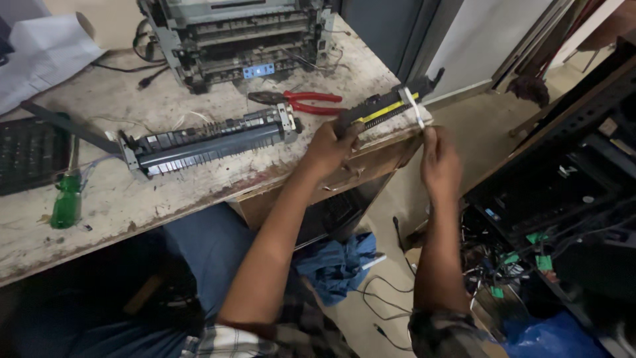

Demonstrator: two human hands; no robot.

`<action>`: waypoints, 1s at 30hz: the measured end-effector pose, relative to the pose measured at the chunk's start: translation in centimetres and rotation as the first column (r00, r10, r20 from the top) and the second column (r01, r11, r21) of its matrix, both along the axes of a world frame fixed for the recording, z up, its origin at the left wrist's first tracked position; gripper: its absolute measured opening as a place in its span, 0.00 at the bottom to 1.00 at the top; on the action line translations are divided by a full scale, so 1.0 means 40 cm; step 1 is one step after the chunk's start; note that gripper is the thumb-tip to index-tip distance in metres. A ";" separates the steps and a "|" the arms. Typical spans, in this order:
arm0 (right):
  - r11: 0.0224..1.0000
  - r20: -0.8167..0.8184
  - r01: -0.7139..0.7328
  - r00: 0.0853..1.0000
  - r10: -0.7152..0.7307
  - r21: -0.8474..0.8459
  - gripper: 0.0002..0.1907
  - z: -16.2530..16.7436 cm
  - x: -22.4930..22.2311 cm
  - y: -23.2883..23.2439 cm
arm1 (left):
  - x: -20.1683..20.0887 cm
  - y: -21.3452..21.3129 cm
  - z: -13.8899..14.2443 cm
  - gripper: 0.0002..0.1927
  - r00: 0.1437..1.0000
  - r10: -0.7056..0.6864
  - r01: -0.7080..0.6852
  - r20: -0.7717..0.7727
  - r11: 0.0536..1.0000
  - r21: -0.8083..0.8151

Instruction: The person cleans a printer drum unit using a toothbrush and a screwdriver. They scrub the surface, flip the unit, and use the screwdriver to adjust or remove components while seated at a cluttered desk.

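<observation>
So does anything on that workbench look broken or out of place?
The printer at the back is stripped open, insides bare. A long roller unit lies loose on the scuffed, stained table, and cables litter the floor.

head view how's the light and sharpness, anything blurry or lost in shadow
Head view: light falls on the worn table and pale floor; under the table and the far right sit in deep shadow. Left hand and right hand on the long black part look slightly soft; wide-angle lens tilts the edges.
</observation>
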State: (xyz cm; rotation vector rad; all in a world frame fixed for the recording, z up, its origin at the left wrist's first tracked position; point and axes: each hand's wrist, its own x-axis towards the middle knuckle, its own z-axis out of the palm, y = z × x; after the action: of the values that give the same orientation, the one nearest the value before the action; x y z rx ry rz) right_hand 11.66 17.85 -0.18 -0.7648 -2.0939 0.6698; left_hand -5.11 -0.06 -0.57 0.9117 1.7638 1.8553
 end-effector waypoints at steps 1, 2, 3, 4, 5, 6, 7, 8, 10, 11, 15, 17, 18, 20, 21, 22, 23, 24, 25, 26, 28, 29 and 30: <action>0.999 -0.017 -0.019 1.000 0.019 0.027 0.23 -0.017 -0.005 -0.010 | -0.001 0.002 -0.005 0.16 1.000 -0.001 0.002 0.021 1.000 -0.002; 0.998 -0.035 -0.041 0.998 0.043 0.057 0.22 -0.037 -0.016 -0.022 | -0.003 0.004 -0.010 0.14 0.999 0.000 0.000 0.039 1.000 -0.001; 0.994 -0.056 -0.062 0.996 0.067 0.087 0.22 -0.059 -0.025 -0.034 | -0.005 0.006 -0.014 0.16 0.999 0.026 -0.027 -0.030 0.999 -0.029; 0.991 -0.004 -0.093 0.996 0.094 0.091 0.21 -0.081 -0.032 -0.046 | -0.006 0.008 -0.018 0.18 0.994 0.050 -0.055 -0.098 0.997 -0.056; 0.987 0.048 -0.130 0.991 0.126 0.094 0.21 -0.108 -0.037 -0.065 | -0.007 0.006 -0.020 0.20 0.983 0.076 -0.091 -0.167 0.993 -0.082; 0.981 0.100 -0.171 0.982 0.161 0.094 0.22 -0.128 -0.043 -0.077 | -0.006 0.005 -0.019 0.17 0.984 0.059 -0.059 -0.171 0.998 0.008; 0.957 0.019 -0.193 0.981 0.194 0.216 0.20 -0.134 -0.044 -0.070 | -0.001 0.006 -0.015 0.15 0.983 0.048 -0.032 -0.177 0.995 0.094; 0.919 -0.062 -0.209 0.968 0.243 0.333 0.19 -0.135 -0.042 -0.057 | 0.005 -0.002 -0.010 0.14 0.981 0.044 -0.010 -0.188 0.984 0.176; 0.966 -0.015 0.079 0.997 -0.078 0.247 0.17 -0.119 -0.057 -0.018 | 0.024 -0.026 0.009 0.22 0.995 0.084 -0.089 -0.060 0.993 -0.076; 0.968 0.155 0.247 0.956 -0.251 0.041 0.22 -0.106 -0.049 0.007 | 0.038 -0.049 0.018 0.22 0.995 0.078 -0.080 -0.062 0.996 -0.028; 0.934 -0.172 0.099 0.984 -0.041 0.344 0.13 -0.071 -0.079 0.056 | 0.082 -0.190 0.053 0.25 0.811 0.315 -0.291 -0.493 0.948 0.126; 0.961 -0.101 -0.043 0.992 0.073 0.272 0.13 -0.068 -0.122 0.038 | 0.079 -0.283 0.068 0.26 0.624 0.387 -0.354 -0.679 0.915 0.196; 0.937 -0.111 -0.088 0.985 0.132 0.338 0.12 -0.066 -0.150 0.020 | 0.074 -0.346 0.070 0.25 0.624 0.374 -0.324 -0.686 0.923 0.208; 0.869 -0.124 -0.168 0.960 0.252 0.465 0.09 -0.047 -0.215 -0.006 | 0.067 -0.459 0.071 0.26 0.732 0.330 -0.274 -0.596 0.944 0.186; 0.840 -0.083 -0.129 0.976 0.202 0.527 0.08 -0.036 -0.243 -0.021 | 0.065 -0.511 0.070 0.28 0.825 0.290 -0.245 -0.485 0.957 0.156; 0.805 -0.048 -0.092 0.988 0.148 0.586 0.08 -0.023 -0.271 -0.036 | 0.063 -0.563 0.068 0.29 0.899 0.244 -0.210 -0.364 0.969 0.131; 0.763 -0.019 -0.055 0.996 0.088 0.644 0.07 -0.016 -0.290 -0.058 | 0.062 -0.609 0.066 0.28 0.890 0.258 -0.234 -0.375 0.966 0.111; 0.729 -0.043 -0.016 0.997 0.062 0.684 0.08 -0.012 -0.302 -0.083 | 0.062 -0.651 0.061 0.27 0.882 0.271 -0.255 -0.385 0.963 0.092; 0.690 -0.069 0.027 0.997 0.033 0.724 0.09 -0.003 -0.309 -0.106 | 0.056 -0.688 0.059 0.27 0.874 0.280 -0.273 -0.396 0.959 0.076; 0.644 -0.094 0.069 0.996 0.004 0.762 0.10 0.001 -0.312 -0.135 | 0.047 -0.720 0.056 0.25 0.913 0.266 -0.249 -0.310 0.964 0.091; 0.873 -0.265 -0.222 0.894 0.360 0.434 0.13 -0.008 -0.319 -0.217 | 0.031 -0.767 0.046 0.22 0.968 0.218 -0.201 -0.127 0.970 0.136; 0.878 -0.397 -0.401 0.785 0.476 0.261 0.15 -0.010 -0.323 -0.259 | 0.021 -0.786 0.044 0.22 0.972 0.225 -0.211 -0.069 0.964 0.163; 0.777 -0.408 -0.604 0.674 0.616 0.175 0.18 -0.013 -0.324 -0.297 | 0.013 -0.801 0.040 0.21 0.973 0.230 -0.225 -0.006 0.956 0.187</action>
State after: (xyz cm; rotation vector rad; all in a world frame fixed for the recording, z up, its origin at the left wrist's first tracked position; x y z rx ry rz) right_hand -1.31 5.96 -0.70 0.1583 -1.8895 1.0606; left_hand -4.57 -32.11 1.04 0.8326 1.8001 2.1937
